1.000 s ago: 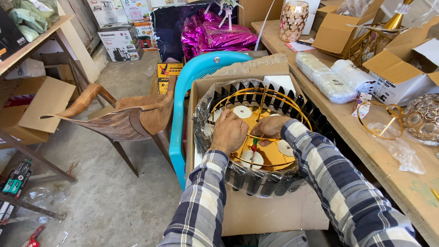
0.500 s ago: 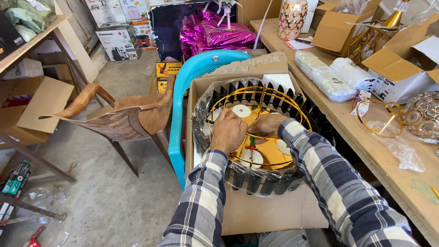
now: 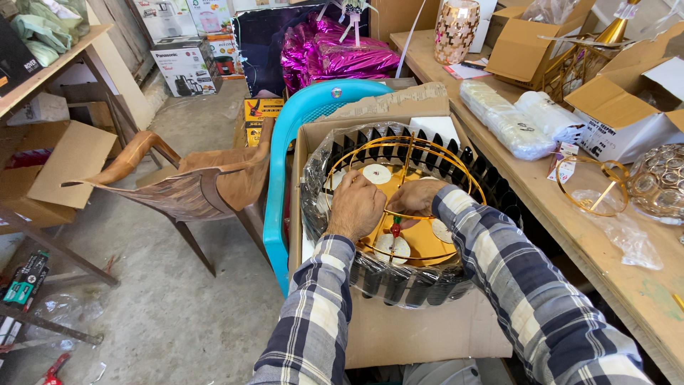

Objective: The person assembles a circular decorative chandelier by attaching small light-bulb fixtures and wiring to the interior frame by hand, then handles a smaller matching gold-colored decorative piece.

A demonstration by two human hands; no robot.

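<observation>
You are reaching both hands into the round gold-and-black light fixture [image 3: 406, 214] sitting in an open cardboard box [image 3: 427, 335] at the centre of the frame. Your left hand [image 3: 356, 207] is resting on the gold plate inside, fingers curled downward; whether its grip is closing on anything cannot be told. Your right hand [image 3: 415, 198] is pressing against the gold ring, its grip likewise hidden. A turquoise plastic chair [image 3: 285, 164] is standing just left of the box, and the wooden tabletop [image 3: 570, 221] is running along the right.
</observation>
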